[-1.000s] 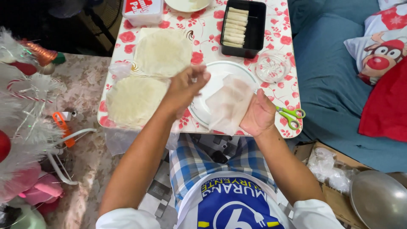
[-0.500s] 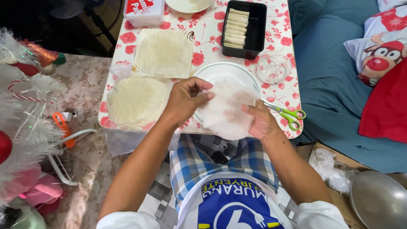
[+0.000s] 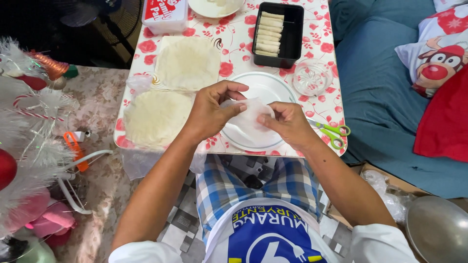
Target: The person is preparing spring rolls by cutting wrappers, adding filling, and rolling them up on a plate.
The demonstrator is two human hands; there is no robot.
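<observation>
From the head camera, the left hand [image 3: 209, 114] and right hand [image 3: 287, 122] both pinch a thin translucent white wrapper sheet [image 3: 249, 114] with closed fingers, above the round white plate [image 3: 273, 87] (near the worktop's [image 3: 234, 46] front edge).

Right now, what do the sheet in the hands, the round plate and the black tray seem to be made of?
Sheet: thin, translucent, limp, probably dough wrapper. Plate: white, glossy, likely ceramic or melamine. Black tray: matte, thin-walled, probably plastic.
</observation>
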